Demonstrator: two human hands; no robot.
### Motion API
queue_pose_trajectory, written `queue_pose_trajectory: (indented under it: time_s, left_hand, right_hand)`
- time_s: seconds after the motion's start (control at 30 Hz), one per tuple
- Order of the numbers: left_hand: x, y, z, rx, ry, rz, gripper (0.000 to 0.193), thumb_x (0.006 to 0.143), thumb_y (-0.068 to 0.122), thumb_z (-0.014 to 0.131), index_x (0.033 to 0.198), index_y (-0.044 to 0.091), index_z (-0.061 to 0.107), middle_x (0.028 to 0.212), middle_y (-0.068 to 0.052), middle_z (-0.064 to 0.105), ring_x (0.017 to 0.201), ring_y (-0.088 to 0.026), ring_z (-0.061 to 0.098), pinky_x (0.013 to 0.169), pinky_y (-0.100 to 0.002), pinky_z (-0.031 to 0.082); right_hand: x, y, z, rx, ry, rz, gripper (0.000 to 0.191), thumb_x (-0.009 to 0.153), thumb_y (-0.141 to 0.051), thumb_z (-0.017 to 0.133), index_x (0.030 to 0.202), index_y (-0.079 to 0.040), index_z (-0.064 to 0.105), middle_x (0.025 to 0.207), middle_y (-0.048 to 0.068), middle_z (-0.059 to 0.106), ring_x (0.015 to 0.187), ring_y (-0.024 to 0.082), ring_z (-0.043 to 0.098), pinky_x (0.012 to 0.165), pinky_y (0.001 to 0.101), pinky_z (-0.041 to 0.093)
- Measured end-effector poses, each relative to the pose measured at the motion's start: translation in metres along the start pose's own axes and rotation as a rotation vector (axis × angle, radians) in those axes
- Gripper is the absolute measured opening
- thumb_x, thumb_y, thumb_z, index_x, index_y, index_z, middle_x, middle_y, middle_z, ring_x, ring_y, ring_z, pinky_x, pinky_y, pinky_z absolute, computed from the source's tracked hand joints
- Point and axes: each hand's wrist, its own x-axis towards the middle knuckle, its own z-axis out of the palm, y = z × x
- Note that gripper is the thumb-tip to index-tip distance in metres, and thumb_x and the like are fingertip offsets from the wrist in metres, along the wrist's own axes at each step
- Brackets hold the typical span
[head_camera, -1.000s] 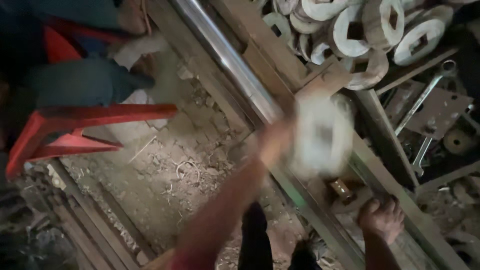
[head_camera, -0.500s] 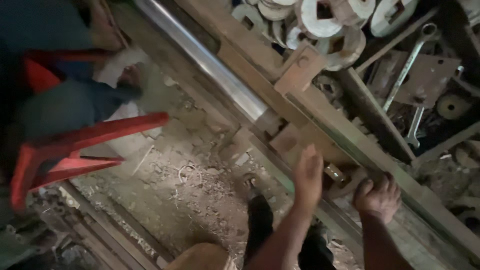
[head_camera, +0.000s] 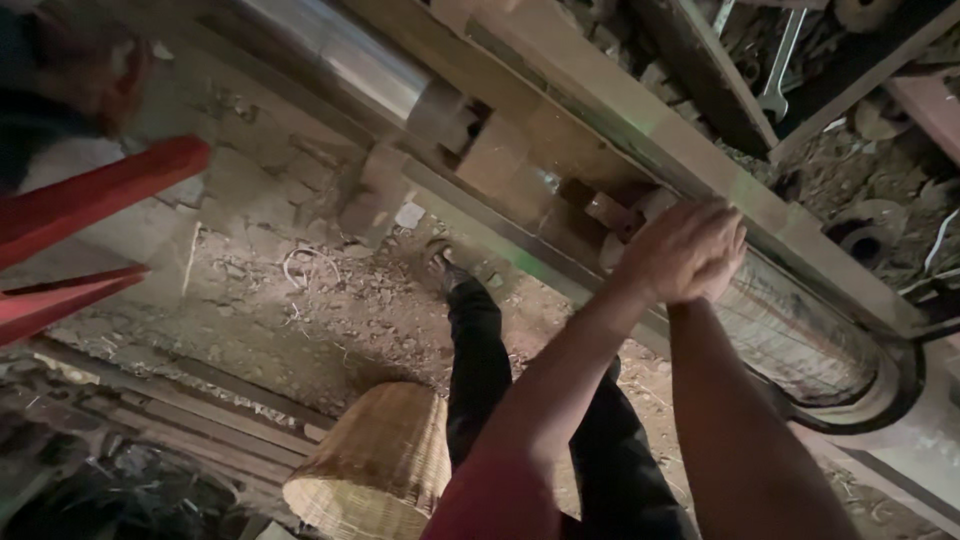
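My left hand (head_camera: 672, 245) and my right hand (head_camera: 728, 272) are pressed together on the machine frame, the left lying over the right. Both have curled fingers, and whatever is under them is hidden. They rest at the near end of a ribbed grey drum (head_camera: 800, 335), which runs down to the right. A small wooden block (head_camera: 608, 212) sits just left of the hands. A shiny metal shaft (head_camera: 340, 55) runs up to the left from a square wooden coupling (head_camera: 480, 150).
A woven basket (head_camera: 375, 465) stands on the dirt floor by my black-trousered leg (head_camera: 475, 350). A red plastic chair (head_camera: 90, 200) is at the left, with a blurred person (head_camera: 50, 90) above it. A wrench (head_camera: 780, 70) lies among scrap behind the wooden beam (head_camera: 700, 160).
One second ago my left hand was raised with a pale round disc. It has come down onto my right hand at the machine, and the disc is out of sight. The view has shifted right.
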Motion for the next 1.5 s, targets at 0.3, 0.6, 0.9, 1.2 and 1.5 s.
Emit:
queue_pose_trajectory:
  time_s: [0.3,0.6,0.9,1.2,1.5]
  left_hand:
    - [-0.008,-0.018,0.018,-0.074,-0.025,-0.137,0.052,0.099,0.046,0.060,0.140,0.013,0.058,0.140,-0.012,0.065,0.132,-0.032,0.061,0.119,-0.046,0.043]
    - [-0.027,-0.016,0.002,-0.037,-0.052,-0.115,0.055,0.101,0.042,0.057,0.143,0.006,0.057,0.144,-0.017,0.062,0.135,-0.035,0.058,0.122,-0.051,0.040]
    - [-0.016,-0.018,0.003,-0.152,-0.030,-0.074,0.053,0.108,0.046,0.052,0.142,0.006,0.057,0.142,-0.018,0.061,0.132,-0.040,0.059,0.113,-0.050,0.047]
    - [-0.016,-0.019,0.013,-0.080,-0.103,-0.127,0.048,0.107,0.041,0.052,0.138,0.006,0.060,0.138,-0.021,0.063,0.129,-0.042,0.061,0.114,-0.052,0.048]
    - [-0.010,-0.024,0.019,0.582,-0.148,-0.286,0.052,0.095,0.033,0.058,0.141,0.008,0.059,0.154,-0.020,0.048,0.146,-0.042,0.040,0.119,-0.061,0.028]
  right_hand:
    - [-0.007,0.012,0.013,-0.121,-0.003,-0.005,0.033,0.101,-0.026,0.059,0.127,-0.006,0.060,0.119,0.014,0.060,0.113,0.034,0.056,0.095,0.0479,0.047]
    - [-0.028,0.007,0.020,0.063,0.050,0.006,0.046,0.100,-0.034,0.058,0.139,-0.009,0.059,0.124,0.013,0.060,0.113,0.036,0.055,0.092,0.0495,0.044]
    - [-0.021,0.005,0.013,0.010,0.060,0.001,0.047,0.092,-0.034,0.057,0.133,-0.010,0.059,0.130,0.012,0.060,0.118,0.035,0.054,0.093,0.0500,0.043]
    - [-0.018,0.000,-0.015,0.239,0.114,0.038,0.036,0.086,-0.031,0.059,0.114,-0.008,0.061,0.118,0.014,0.061,0.109,0.035,0.056,0.088,0.0503,0.043]
    - [-0.028,0.022,-0.033,0.385,0.119,0.098,0.019,0.094,-0.022,0.065,0.110,-0.010,0.067,0.109,0.012,0.064,0.105,0.035,0.059,0.091,0.0500,0.045]
